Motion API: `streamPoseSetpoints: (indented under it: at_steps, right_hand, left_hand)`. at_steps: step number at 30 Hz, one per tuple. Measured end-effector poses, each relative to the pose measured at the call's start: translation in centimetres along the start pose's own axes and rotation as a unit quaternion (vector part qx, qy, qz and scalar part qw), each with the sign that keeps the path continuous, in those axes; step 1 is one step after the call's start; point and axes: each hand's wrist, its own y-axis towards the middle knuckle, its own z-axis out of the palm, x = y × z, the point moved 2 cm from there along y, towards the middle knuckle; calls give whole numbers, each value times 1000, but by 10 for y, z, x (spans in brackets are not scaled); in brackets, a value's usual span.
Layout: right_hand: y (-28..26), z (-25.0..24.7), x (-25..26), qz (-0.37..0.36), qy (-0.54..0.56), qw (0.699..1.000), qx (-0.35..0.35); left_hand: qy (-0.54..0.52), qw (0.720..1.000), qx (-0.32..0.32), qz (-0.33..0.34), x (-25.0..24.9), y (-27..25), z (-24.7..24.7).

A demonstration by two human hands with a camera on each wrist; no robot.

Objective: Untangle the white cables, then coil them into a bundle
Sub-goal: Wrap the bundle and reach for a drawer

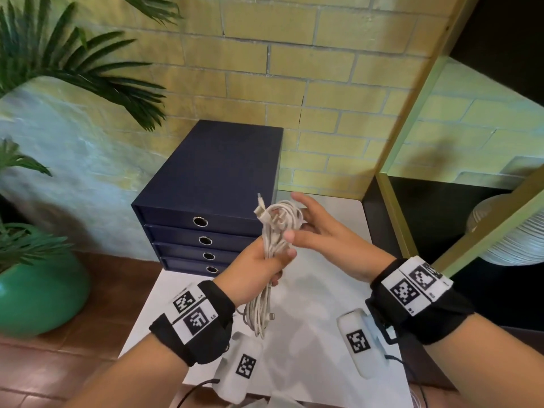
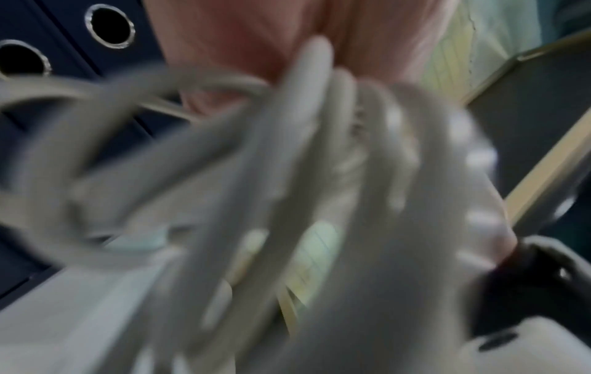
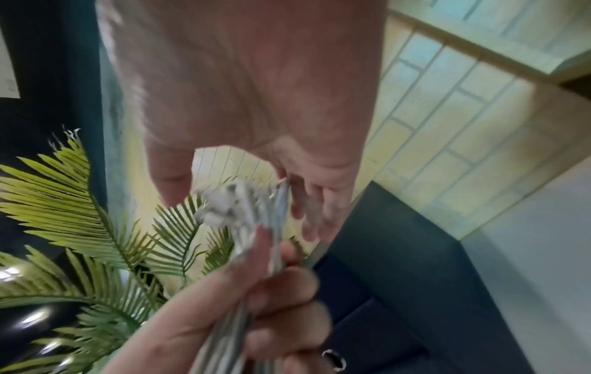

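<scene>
Over the white table (image 1: 312, 334) I hold a bundle of white cables (image 1: 278, 222) upright. My left hand (image 1: 259, 266) grips its middle in a fist, and long loops hang below to near the tabletop. A plug end sticks up at the bundle's top left. My right hand (image 1: 321, 231) is at the top loops, fingers stretched behind them and thumb in front. In the right wrist view the thumb and fingers of that right hand (image 3: 240, 88) stand apart around the cable ends (image 3: 243, 207), above my left hand (image 3: 224, 316). The left wrist view shows only blurred cable strands (image 2: 288, 177).
A navy box of drawers (image 1: 212, 172) stands on the table's far left, just behind the cables. A palm in a green pot (image 1: 38, 295) is on the floor to the left. A shelf frame (image 1: 412, 142) with a white ribbed vase (image 1: 506, 231) rises at right.
</scene>
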Motion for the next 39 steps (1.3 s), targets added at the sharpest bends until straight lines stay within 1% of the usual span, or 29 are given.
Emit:
streamPoseSetpoints:
  at_steps: [1, 3, 5, 6, 9, 10, 12, 14, 17, 20, 22, 25, 28, 29, 30, 31, 32, 34, 35, 37, 39]
  right_hand:
    - [1, 4, 1, -5, 17, 1000, -15]
    - [4, 12, 2, -29, 13, 996, -82]
    - [7, 17, 2, -53, 21, 987, -151]
    - [9, 19, 1, -61, 34, 983, -168]
    - [13, 23, 0, -68, 113, 974, -185]
    - [14, 24, 1, -70, 133, 971, -188]
    - [15, 25, 1, -72, 133, 970, -190]
    - [19, 29, -5, -71, 142, 971, -181]
    - [27, 38, -14, -52, 180, 972, -140]
    - [34, 51, -19, -20, 179, 980, -88]
    - [42, 60, -21, 3, 168, 983, -68]
    - [57, 77, -24, 3, 119, 992, -41]
    - [72, 97, -33, 27, 111, 993, -2]
    - [77, 105, -38, 38, 88, 995, 13]
    - [82, 112, -45, 42, 38, 998, 27]
    - [88, 120, -53, 39, -40, 998, 42]
    - [94, 127, -61, 35, -127, 990, 57]
    - [105, 142, -74, 30, -269, 960, 75]
    - [109, 148, -79, 27, -313, 946, 79]
    - [116, 161, -83, 35, -367, 926, 81]
    - [122, 171, -85, 49, -382, 921, 66]
  left_hand:
    - [27, 1000, 6, 4, -1, 1, 4]
    - [83, 996, 18, 22, -4, 1, 13]
    - [117, 992, 19, 39, -6, 1, 20]
    - [125, 991, 15, 43, -7, 1, 21]
    - [145, 988, 11, 45, -5, -2, 20]
    - [143, 989, 8, 36, -3, -3, 19]
    - [99, 995, 5, 3, 4, -4, 17]
    - [57, 998, 13, -31, 12, -6, 12]
    - [38, 998, 12, -57, 24, -11, 1]
    - [-3, 998, -21, -66, 35, -19, -10]
    - [6, 996, -46, -78, 41, -24, -21]
    - [47, 992, -72, -91, 50, -34, -47]
    - [74, 981, -129, -124, 58, -49, -87]
    - [82, 977, -146, -132, 60, -53, -102]
    - [86, 973, -161, -140, 62, -58, -116]
    - [84, 970, -175, -143, 63, -62, -129]
    - [85, 968, -187, -145, 63, -66, -141]
    - [93, 965, -199, -147, 63, -72, -161]
    - [98, 964, -201, -145, 64, -73, -170]
    - [106, 964, -199, -142, 63, -76, -183]
    - [113, 965, -195, -136, 63, -78, -192]
